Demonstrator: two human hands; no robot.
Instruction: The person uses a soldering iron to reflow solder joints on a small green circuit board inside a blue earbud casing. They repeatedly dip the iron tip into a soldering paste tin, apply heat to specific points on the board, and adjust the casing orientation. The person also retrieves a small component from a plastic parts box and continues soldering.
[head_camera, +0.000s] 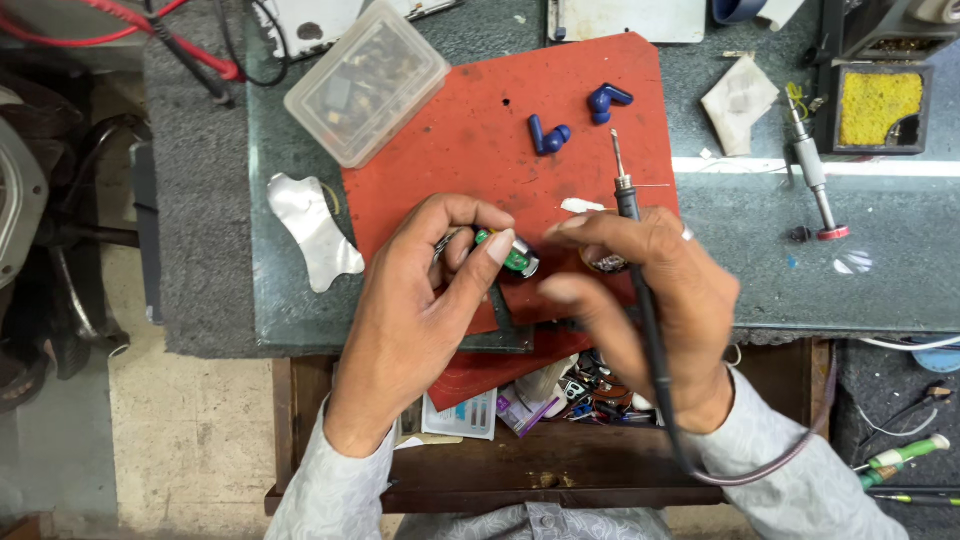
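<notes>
Left hand (420, 300) pinches a small, light, slippery green cell (508, 251) by its sides; right hand (650, 290) clasps a stiff soldering iron (628, 200) over the bench (780, 270).

Clear plastic box (366, 82): far left, on the red mat's (470, 150) corner, full of small parts.
Blue earbuds (549, 135): two, far on the mat, near each other.
Yellow sponge (878, 106): far right, in a black holder.
Open wooden drawer (500, 470): near, cluttered with small items.
Metal scrap (310, 230): left, on the glass.
</notes>
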